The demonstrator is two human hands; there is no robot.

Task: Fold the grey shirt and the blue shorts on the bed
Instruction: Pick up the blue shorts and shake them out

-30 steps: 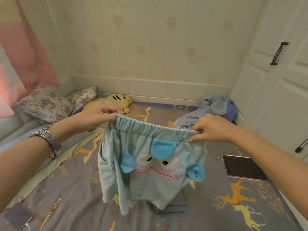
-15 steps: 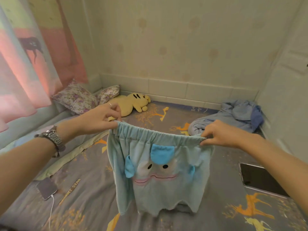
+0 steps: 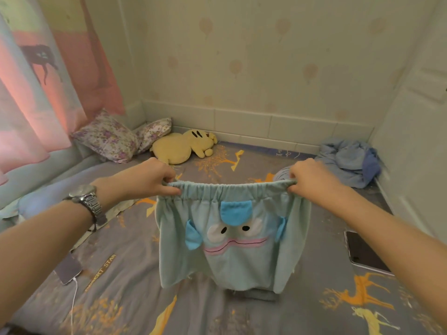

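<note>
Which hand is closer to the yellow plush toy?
Left. The left hand grips the shorts just in front of the yellow plush toy; the right hand holds the waistband's other end, farther away.

Pale balloon-patterned wallpaper (image 3: 242, 56) is covering the walls above a tiled skirting (image 3: 266, 124). Pink light is glowing through a curtain (image 3: 36, 93) at left. A white door (image 3: 416, 141) is standing at right.
</note>
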